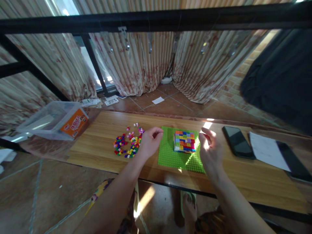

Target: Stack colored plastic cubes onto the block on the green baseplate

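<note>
A block of small multicoloured building bricks (184,141), stacked in a rectangle, stands on a green studded baseplate (168,157). My left hand (150,140) hovers at the baseplate's left edge, thumb and forefinger pinched together; whatever may be between them is hidden. On the other side, my right hand (211,149) is over the baseplate's right edge, fingers bent and thumb apart from the forefinger, with nothing visible in it. Both hands are apart from the brick block. Left of my left hand lies a scattered pile of loose small bricks (120,144) in many colours.
The wooden table (97,139) carries a dark phone (238,142), a white paper sheet (266,150) and another dark device (296,161) at right. A clear plastic bin (51,122) with an orange label sits beyond the left end. A black metal bar (156,22) crosses above.
</note>
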